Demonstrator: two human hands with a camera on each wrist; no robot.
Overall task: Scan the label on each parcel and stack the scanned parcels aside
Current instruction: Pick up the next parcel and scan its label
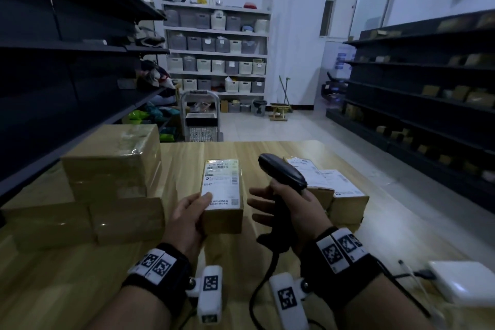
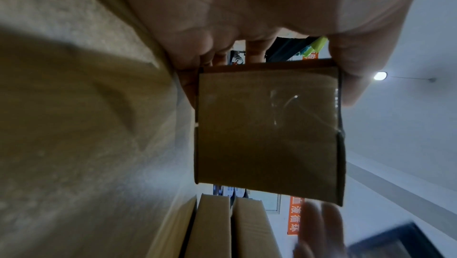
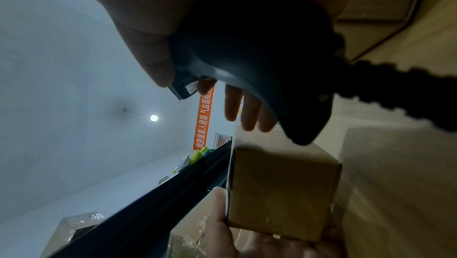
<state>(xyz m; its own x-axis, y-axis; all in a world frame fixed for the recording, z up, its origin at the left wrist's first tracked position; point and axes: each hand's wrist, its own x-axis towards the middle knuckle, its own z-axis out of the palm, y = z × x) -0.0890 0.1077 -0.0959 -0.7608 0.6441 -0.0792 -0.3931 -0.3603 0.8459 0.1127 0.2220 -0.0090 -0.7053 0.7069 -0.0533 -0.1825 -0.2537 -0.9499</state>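
Head view: the left hand [image 1: 187,218] grips a small cardboard parcel [image 1: 223,220] at the middle of the wooden worktop [image 1: 267,153], thumb laid on the near edge of its white shipping label [image 1: 221,186], which faces up. At 3 o'clock of the parcel, just beside it, the right hand [image 1: 294,211] holds a black barcode scanner [image 1: 284,171] by its handle; thumb and palm clamp the handle while the other fingers [image 1: 261,193] stretch out loosely toward the parcel (the left wrist view shows them blurred below the box). The scanner's head rises above the hand and tilts toward 11 o'clock, and its dark cable [image 1: 257,297] runs down between the wrists.

At 9 o'clock of the held parcel lies a stack of plain brown boxes [image 1: 109,166], two low ones in front and taller ones behind, taped in clear film. At 3 o'clock, behind the right hand, sit two more labelled parcels [image 1: 345,195], labels up. A white flat device [image 1: 460,284] lies at 4 o'clock near the worktop's edge.

Right wrist view: the scanner's handle fills the palm, the parcel close under it.
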